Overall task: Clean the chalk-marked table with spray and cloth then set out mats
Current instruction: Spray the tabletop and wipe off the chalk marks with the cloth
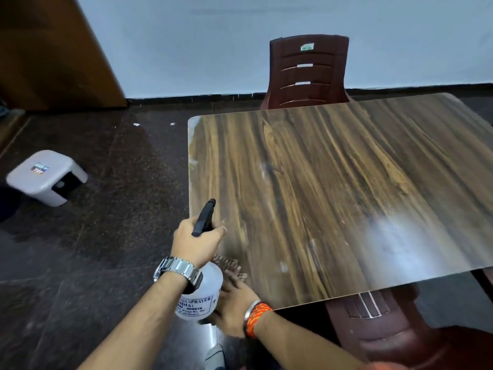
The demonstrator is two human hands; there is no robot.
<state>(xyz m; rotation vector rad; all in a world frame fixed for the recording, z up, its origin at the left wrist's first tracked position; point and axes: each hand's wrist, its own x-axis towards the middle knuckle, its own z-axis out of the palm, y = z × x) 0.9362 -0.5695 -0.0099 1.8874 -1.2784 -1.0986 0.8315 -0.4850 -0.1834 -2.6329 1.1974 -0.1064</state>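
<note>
The wood-grain table point(333, 182) carries faint white chalk smears along its left edge point(193, 145) and near its front point(284, 267). My left hand point(196, 244) grips the black trigger head of a white spray bottle point(200, 297), which is held upright over the table's near left corner with the nozzle pointing across the top. My right hand point(233, 305) lies beside the bottle's lower part and touches it. Its fingers stretch out over the table corner and are blurred. No cloth or mats are in view.
A maroon plastic chair point(309, 70) stands at the table's far side, and another point(373, 329) is tucked under the near right edge. A small grey stool point(45, 177) sits on the dark floor to the left. A brown door point(53, 49) is at the back left.
</note>
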